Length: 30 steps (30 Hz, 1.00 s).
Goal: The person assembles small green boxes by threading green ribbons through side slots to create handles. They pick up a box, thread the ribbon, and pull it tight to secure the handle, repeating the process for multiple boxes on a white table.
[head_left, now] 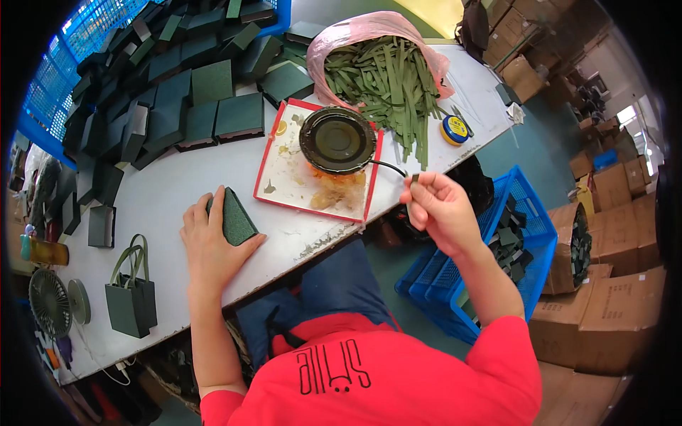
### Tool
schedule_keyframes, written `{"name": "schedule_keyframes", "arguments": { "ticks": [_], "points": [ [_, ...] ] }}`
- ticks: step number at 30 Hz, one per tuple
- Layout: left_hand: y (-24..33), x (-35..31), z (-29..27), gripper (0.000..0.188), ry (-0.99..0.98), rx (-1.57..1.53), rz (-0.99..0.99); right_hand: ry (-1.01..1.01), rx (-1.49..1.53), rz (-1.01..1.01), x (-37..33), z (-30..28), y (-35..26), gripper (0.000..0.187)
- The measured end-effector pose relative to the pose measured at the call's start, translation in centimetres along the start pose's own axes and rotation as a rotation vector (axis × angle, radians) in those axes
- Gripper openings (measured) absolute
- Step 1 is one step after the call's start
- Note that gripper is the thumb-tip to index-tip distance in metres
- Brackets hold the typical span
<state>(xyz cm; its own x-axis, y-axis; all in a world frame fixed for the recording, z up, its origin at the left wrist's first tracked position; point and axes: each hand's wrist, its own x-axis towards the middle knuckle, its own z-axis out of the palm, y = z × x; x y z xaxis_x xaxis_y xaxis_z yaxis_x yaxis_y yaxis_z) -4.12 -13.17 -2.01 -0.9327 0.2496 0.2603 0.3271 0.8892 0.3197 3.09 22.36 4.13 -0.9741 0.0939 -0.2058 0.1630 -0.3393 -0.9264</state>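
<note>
My left hand [207, 241] is wrapped round a small dark green box [238, 219] on the white table and steadies it there. Off the table's front edge, my right hand [442, 207] pinches a narrow green strip [415, 179], mostly hidden by the fingers. Between the hands, a round black pot [337, 138] of dark contents with a black cable stands on a stained white tray [278, 186] with a red rim. Behind it, a pink plastic bag [339, 35] lies on its side, spilling many green strips [387, 78].
Dark green boxes [167, 113] are heaped at the far left, against a blue crate [60, 78]. A small green handled bag [131, 305] stands near a fan [50, 302]. A blue and yellow tin [455, 130] sits at right. Beside the table are blue crates [540, 241] and cartons [604, 319].
</note>
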Motion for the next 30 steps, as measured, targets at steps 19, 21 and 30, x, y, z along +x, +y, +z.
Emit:
{"name": "schedule_keyframes", "arguments": {
  "ticks": [19,21,30],
  "points": [
    [-0.1,0.2,-0.4,0.102,-0.045,-0.039,-0.019,0.120,-0.092,0.035,5.3,2.1,4.1,0.019],
    [-0.1,0.3,-0.5,0.102,-0.041,-0.037,-0.014,0.104,-0.102,0.045,5.5,2.1,4.2,0.019],
    [-0.2,0.2,-0.3,0.101,-0.026,-0.047,0.001,0.107,-0.126,0.068,6.1,1.9,4.3,0.018]
  ]
}}
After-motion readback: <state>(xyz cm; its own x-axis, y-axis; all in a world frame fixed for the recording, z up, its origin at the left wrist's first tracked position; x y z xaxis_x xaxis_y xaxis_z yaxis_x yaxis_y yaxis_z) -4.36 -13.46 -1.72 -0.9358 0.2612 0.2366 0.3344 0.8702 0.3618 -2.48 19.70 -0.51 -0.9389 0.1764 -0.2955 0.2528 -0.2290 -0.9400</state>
